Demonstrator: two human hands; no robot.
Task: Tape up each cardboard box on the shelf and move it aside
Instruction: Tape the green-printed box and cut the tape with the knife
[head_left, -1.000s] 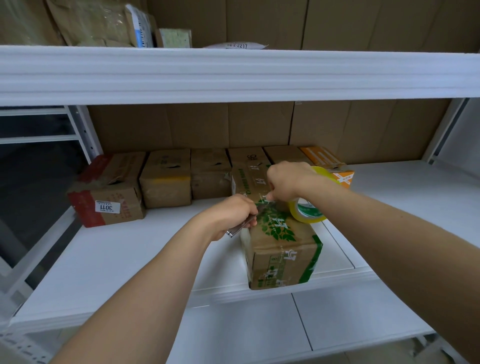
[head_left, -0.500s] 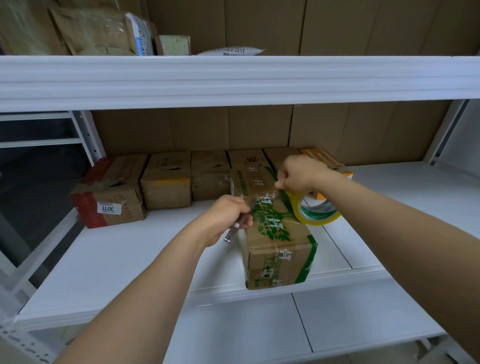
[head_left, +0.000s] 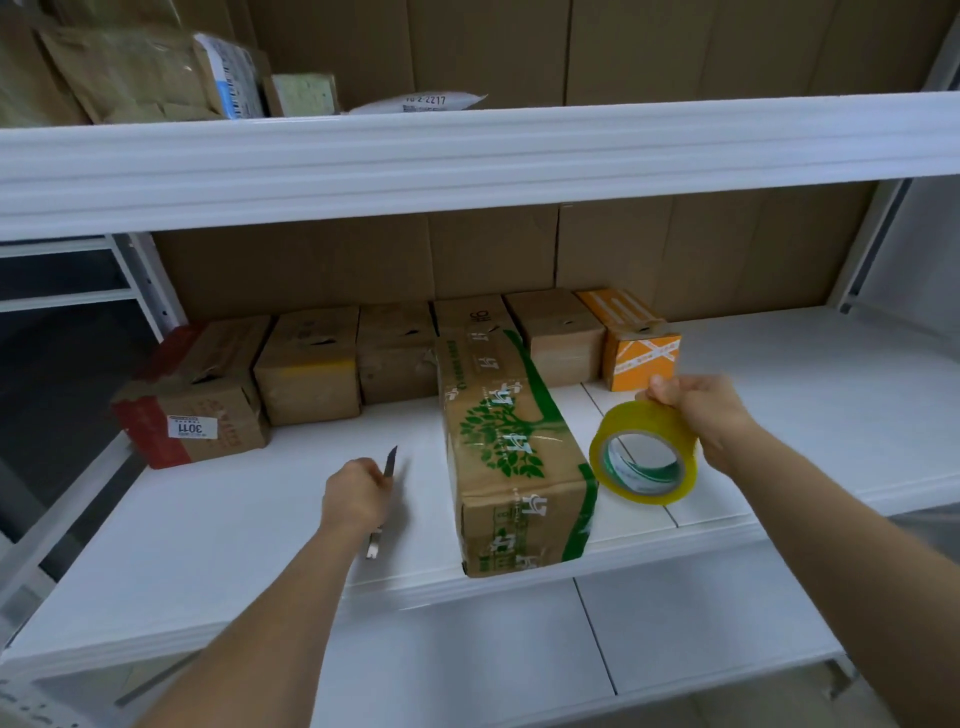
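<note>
Left hand (head_left: 356, 496) grips utility knife (head_left: 389, 462); right hand (head_left: 701, 408) pinches yellow tape roll (head_left: 644, 460) beside green-tree-printed box (head_left: 511, 447). Red-ended box (head_left: 192, 400) labelled "3011".

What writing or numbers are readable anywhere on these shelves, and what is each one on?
"3011", printed upside down: white sticker on the red-edged box at the left.
"10-2-2217" or similar, first characters unclear: white parcel on the upper shelf.
Green-printed characters beside a tree picture: front box; not legible to me.
Barcode label on the upper-shelf package: too blurred.
Print inside the tape roll: too small.
</note>
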